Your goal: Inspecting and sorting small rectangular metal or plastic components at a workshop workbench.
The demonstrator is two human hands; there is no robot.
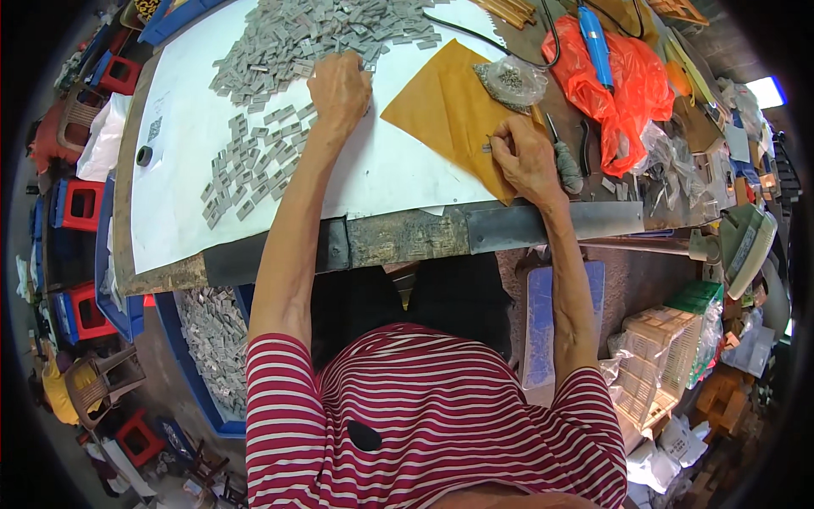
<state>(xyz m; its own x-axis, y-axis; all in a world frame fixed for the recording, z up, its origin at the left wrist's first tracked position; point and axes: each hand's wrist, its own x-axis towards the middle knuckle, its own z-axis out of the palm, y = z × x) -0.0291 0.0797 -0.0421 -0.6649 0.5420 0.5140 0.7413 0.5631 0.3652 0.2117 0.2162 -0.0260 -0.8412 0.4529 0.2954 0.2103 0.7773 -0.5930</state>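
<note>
A large heap of small grey rectangular metal pieces (297,38) lies at the far side of a white sheet (178,195) on the table. My left hand (341,95) rests at the heap's near edge with its fingers curled together; whatever they grip is hidden. Just left of that wrist, more of these pieces (246,174) are spread out in a loose layer. On the right, my right hand (524,157) pinches a small grey metal piece (487,147) between thumb and finger. Beneath it lies a sheet of brown paper (449,110), with a clear bag of tiny metal parts (511,79) beyond the hand.
A blue electric screwdriver (596,47) lies on a red plastic bag (632,102) at the far right. Pliers (585,144) and a tool with a wrapped handle (566,165) sit beside my right hand. Below the table's left edge stands a blue bin (182,356) holding more metal pieces.
</note>
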